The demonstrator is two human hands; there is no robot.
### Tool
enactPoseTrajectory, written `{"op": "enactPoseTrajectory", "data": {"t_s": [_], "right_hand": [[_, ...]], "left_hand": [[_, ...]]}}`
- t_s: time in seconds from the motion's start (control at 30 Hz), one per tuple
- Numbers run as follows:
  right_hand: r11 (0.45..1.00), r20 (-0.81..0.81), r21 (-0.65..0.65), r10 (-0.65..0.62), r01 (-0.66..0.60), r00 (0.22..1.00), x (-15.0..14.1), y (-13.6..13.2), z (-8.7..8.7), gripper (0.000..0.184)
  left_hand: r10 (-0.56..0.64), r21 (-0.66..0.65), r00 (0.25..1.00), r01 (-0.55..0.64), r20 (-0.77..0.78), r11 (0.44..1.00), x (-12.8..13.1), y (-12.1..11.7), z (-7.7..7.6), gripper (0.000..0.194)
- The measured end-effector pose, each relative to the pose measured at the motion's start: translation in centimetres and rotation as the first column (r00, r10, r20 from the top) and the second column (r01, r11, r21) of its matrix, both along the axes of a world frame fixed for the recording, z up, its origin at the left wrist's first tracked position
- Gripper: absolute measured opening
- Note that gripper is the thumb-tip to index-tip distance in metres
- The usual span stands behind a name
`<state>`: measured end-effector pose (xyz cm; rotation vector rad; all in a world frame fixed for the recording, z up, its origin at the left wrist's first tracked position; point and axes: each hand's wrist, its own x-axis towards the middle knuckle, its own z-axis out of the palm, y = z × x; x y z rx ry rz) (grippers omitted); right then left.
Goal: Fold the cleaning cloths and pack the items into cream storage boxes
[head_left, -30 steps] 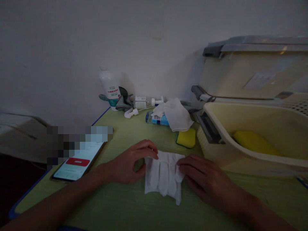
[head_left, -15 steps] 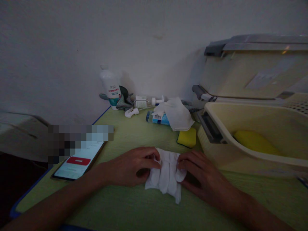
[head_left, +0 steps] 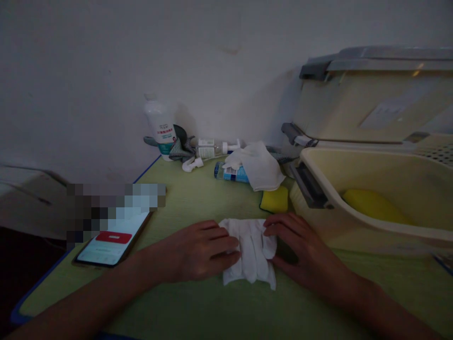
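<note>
The left hand (head_left: pixel 193 250) is gripping the left side of a folded white glove (head_left: pixel 249 255); its fingers are bending close together, with the fingertips and thumb pressing on the fabric. The right hand (head_left: pixel 304 250) is holding the glove's right edge, its fingertips and thumb curving round a loose fold while a gap is showing farther back between finger and thumb. The glove is lying on the green surface (head_left: pixel 177 307), between the two hands, with its narrow strips running toward the wearer.

To the left, a phone (head_left: pixel 106 248) is lying face up, its screen glowing and partly pixelated. Toward the wall, a white bottle (head_left: pixel 159 125) is standing upright. Right of it, a clear pump bottle (head_left: pixel 208 148) is lying on its side, and a white hooked piece (head_left: pixel 193 164) is lying in front. A blue bottle (head_left: pixel 235 174) is also lying down, with a white cloth (head_left: pixel 264 167) partly covering it. A yellow sponge (head_left: pixel 275 199) is resting in front of the cloth, just beside the cream bin (head_left: pixel 336 226). Inside the bin, a yellow object (head_left: pixel 375 205) is resting. Behind, a pale panel (head_left: pixel 354 104) is standing beneath a grey rim.
</note>
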<state>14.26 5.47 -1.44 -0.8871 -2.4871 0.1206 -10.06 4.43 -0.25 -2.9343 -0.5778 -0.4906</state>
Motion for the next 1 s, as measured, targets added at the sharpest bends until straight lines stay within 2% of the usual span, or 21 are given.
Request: {"op": "enactPoseTrajectory", "data": {"t_s": [0.1,0.3,0.37,0.5,0.7,0.9,1.0], "right_hand": [[1.0,-0.003,-0.012,-0.009,0.009,1.0,0.1,0.1,-0.1,0.03],[0.997,-0.029,-0.073,0.002,-0.004,1.0,0.0,0.0,0.1,0.032],[0.997,-0.029,-0.08,0.007,-0.009,1.0,0.0,0.0,0.1,0.032],[0.997,-0.012,-0.08,0.013,-0.014,1.0,0.1,0.0,-0.1,0.034],[0.998,-0.01,-0.067,0.019,-0.02,1.0,-0.1,-0.1,0.0,0.036],[0.989,0.038,-0.014,0.147,-0.147,0.988,-0.1,0.0,0.2,0.013],[0.981,0.075,0.047,0.184,-0.188,0.98,-0.1,0.1,0.3,0.006]], "left_hand": [[-0.003,-0.012,1.0,0.004,0.029,1.0,0.2,-0.1,-0.2,0.031],[0.063,-0.137,0.988,-0.043,0.141,0.99,-0.1,0.2,-0.8,0.02],[0.057,-0.123,0.982,-0.035,0.178,0.992,-0.4,0.2,-0.9,0.018],[-0.028,-0.054,0.988,0.036,0.15,0.998,-0.8,0.2,-0.7,0.021],[-0.028,-0.114,0.994,0.041,0.109,0.993,-0.8,0.2,-1.0,0.018],[-0.041,-0.248,0.99,0.073,0.132,0.966,-0.4,0.4,-0.8,0.023],[0.022,-0.268,0.987,0.022,0.161,0.963,-0.1,0.4,-1.0,0.021]]}}
